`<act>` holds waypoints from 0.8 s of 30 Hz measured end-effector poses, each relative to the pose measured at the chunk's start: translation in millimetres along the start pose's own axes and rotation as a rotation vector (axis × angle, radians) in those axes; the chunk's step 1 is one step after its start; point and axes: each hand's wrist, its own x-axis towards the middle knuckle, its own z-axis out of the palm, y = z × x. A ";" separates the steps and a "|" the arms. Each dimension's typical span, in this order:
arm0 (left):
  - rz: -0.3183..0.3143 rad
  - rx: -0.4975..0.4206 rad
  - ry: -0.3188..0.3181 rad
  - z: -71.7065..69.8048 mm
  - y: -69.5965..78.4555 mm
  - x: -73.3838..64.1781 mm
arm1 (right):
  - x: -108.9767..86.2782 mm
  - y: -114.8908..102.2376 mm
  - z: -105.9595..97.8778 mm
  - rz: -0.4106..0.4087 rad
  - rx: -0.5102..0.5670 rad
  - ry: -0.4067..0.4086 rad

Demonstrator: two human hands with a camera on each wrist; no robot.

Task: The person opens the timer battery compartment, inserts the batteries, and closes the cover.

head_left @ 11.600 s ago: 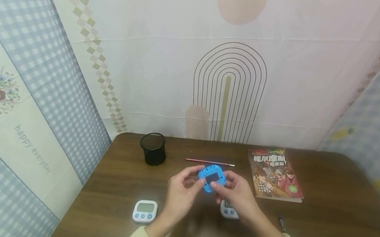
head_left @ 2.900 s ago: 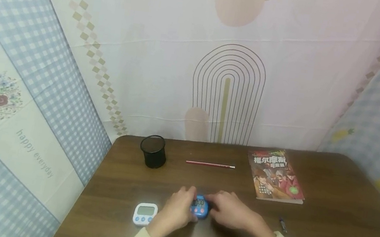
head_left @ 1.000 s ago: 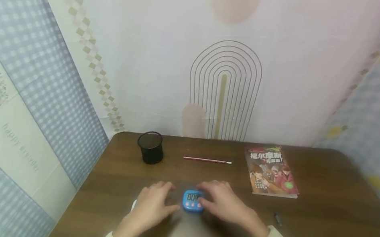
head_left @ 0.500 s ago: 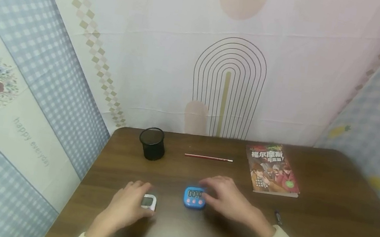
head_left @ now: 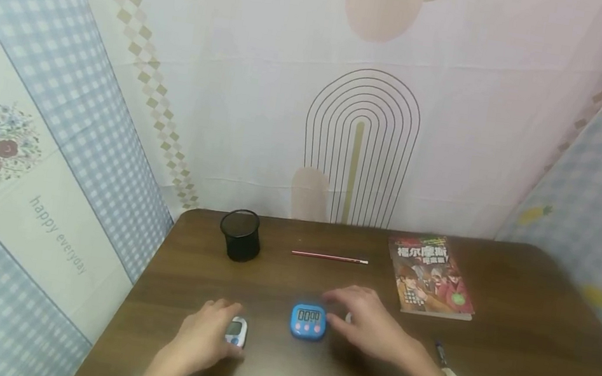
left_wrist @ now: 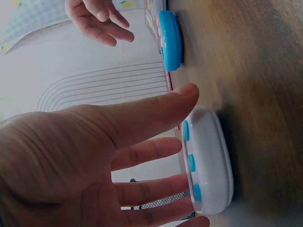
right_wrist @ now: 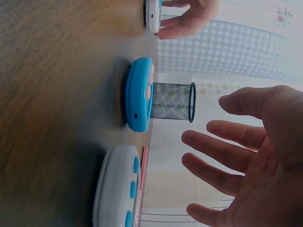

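A blue digital timer (head_left: 308,322) with pink buttons lies face up on the table between the two hands, touched by neither. My left hand (head_left: 196,339) is spread over a white timer (head_left: 236,332) at the left and hides part of it. In the left wrist view, the thumb is near that timer's front edge and the fingers extend toward its far side; contact is hard to tell. My right hand (head_left: 371,326) hovers, fingers apart and holding nothing, over a second white timer (right_wrist: 118,189), mostly hidden in the head view.
A black mesh pen cup (head_left: 241,245) stands at the back left. A red pencil (head_left: 329,257) lies at the back middle, with a comic-style book (head_left: 432,283) to its right. A dark pen (head_left: 440,354) lies beside the right forearm.
Earlier both hands held the blue timer back side up; then it came to the table, face up. The left hand has since released it and moved left to the white timer.
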 end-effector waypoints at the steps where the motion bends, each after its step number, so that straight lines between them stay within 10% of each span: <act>1: 0.005 0.001 0.002 0.9 0.0 0.2 | -0.4 0.6 0.2 0.003 0.003 0.002; 24: 0.049 -0.032 0.122 0.6 15.5 24.9 | -2.4 8.5 -7.7 -0.012 0.014 0.054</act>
